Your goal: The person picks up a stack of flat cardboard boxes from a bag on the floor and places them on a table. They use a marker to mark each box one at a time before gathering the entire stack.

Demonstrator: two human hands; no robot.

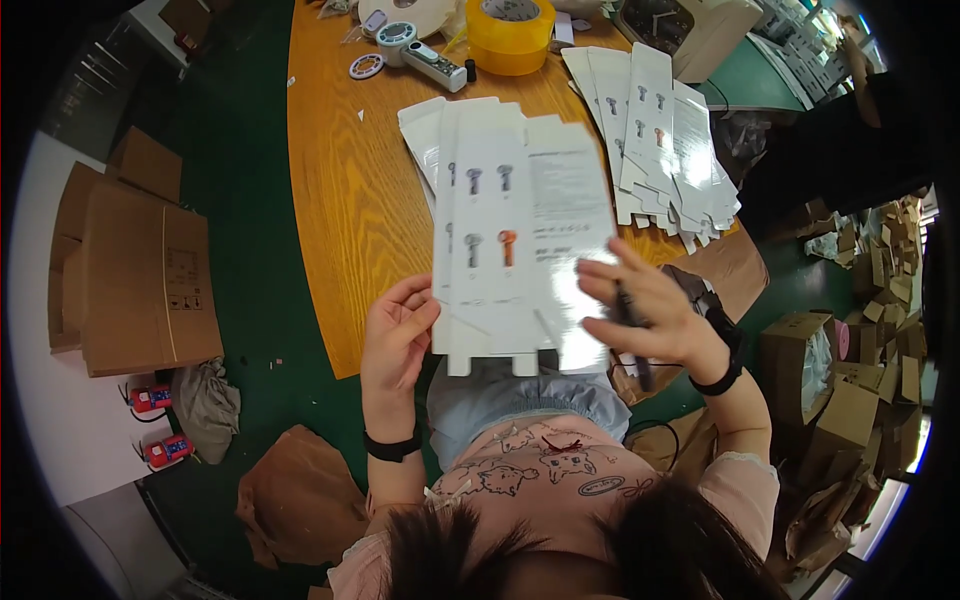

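A flattened white carton (490, 210) is held up over the table's near edge, printed with small handheld fans, one of them orange. My left hand (395, 335) pinches its left edge between thumb and fingers. My right hand (655, 315) is at its right side, fingers spread toward the glossy panel. A dark pen (642, 370) is tucked in that hand, somewhat blurred; whether the fingertips touch the carton I cannot tell. Behind it lie more flat cartons (422, 125), partly hidden. A fanned stack of similar cartons (650, 150) lies to the right.
On the wooden table (340, 210) stand a yellow tape roll (510, 45), a grey-white handheld fan (425, 60) and a small round grille (367, 66). A clock (655, 22) is farther back. Cardboard boxes (150, 280) stand left; more cardboard (860, 390) is heaped right, near another person in dark clothing.
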